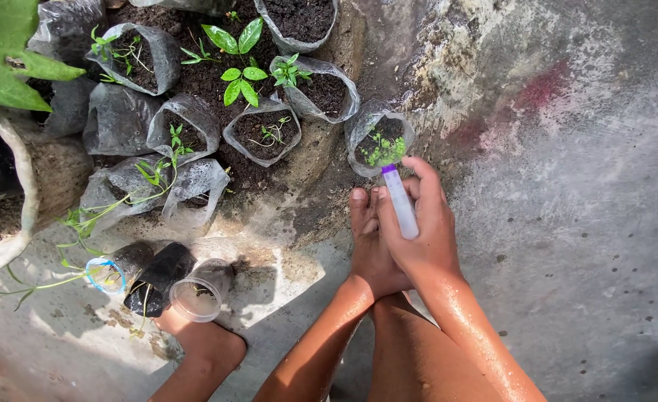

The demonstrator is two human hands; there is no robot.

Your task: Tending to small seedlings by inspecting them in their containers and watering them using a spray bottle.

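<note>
My right hand grips a slim white tube with a purple tip. The tip points at a small clear plastic grow bag of dark soil with tiny green seedlings. My left hand lies just left of the right one and touches it, fingers held together and pointing toward the same bag. Whether it holds anything is hidden. Both forearms are wet and shiny.
Several more soil-filled grow bags with seedlings stand on a patch of dark soil at upper left. Toppled bags and a clear plastic cup lie at lower left, next to my foot. A large sack stands at far left. Wet concrete spreads right.
</note>
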